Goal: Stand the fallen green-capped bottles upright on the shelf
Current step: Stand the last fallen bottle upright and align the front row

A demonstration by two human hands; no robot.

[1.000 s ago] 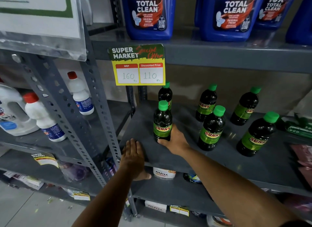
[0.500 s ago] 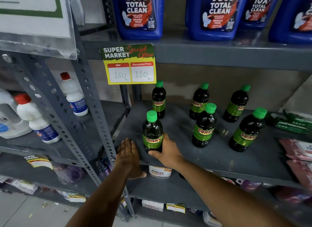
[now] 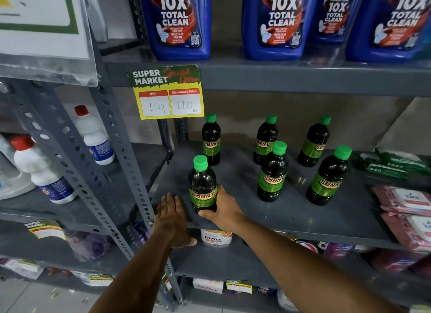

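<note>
Other things seen around the shelves

Big blue bottles (image 3: 179,21) are lined up on top, a yellow price tag (image 3: 166,93) is hung below, and white bottles (image 3: 93,135) are kept left.

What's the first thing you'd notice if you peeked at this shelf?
Six dark bottles with bright green caps stand on the grey shelf; the right hand wraps the front-left bottle. Above them hang a yellow price tag and big blue cleaner jugs.

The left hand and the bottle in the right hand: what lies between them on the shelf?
Only bare grey shelf between left hand and bottle, in the head view.
</note>
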